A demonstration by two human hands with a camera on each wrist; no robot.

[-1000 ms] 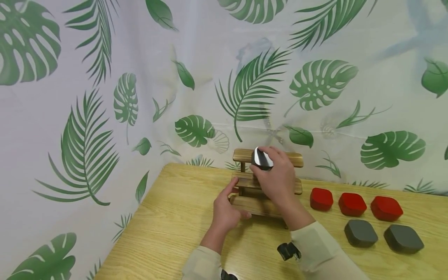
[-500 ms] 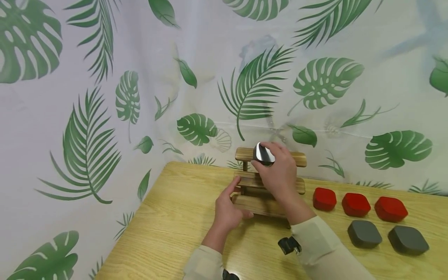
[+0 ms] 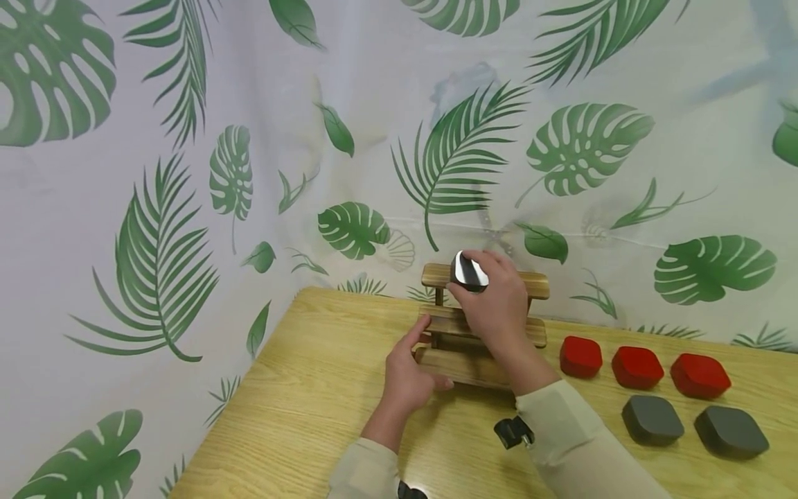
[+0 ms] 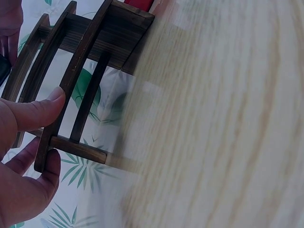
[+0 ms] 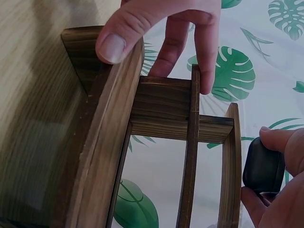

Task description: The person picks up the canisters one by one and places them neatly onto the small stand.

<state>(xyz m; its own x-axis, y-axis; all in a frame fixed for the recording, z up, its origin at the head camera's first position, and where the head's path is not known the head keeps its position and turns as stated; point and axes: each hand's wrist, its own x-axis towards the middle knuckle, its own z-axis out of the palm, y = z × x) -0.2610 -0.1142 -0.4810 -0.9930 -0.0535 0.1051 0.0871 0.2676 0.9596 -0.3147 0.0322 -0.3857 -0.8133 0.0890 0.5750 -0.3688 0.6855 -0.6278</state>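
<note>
A three-tier wooden stand (image 3: 436,275) stands against the back wall. My left hand (image 3: 408,378) grips its left end; the left wrist view shows the thumb on the front face of the bottom slat (image 4: 78,80) and fingers curled behind it. At the top tier, my right hand (image 3: 503,305) pinches a dark rounded-square block (image 3: 469,272) with a mirror-like face turned toward me. That block (image 5: 262,166) appears in the right wrist view beside the upper slat (image 5: 232,171), held between thumb and fingers. The forearm hides part of the lower tiers.
Right of the stand, a row of three red rounded blocks (image 3: 637,367) lies on the wooden table (image 3: 299,388). Two grey blocks (image 3: 652,420) sit in front of them. A leaf-patterned curtain (image 3: 349,90) hangs behind and to the left.
My right hand has lifted the dark block slightly relative to the top tier. The left hand keeps its hold on the stand. The head view has shifted a little.
</note>
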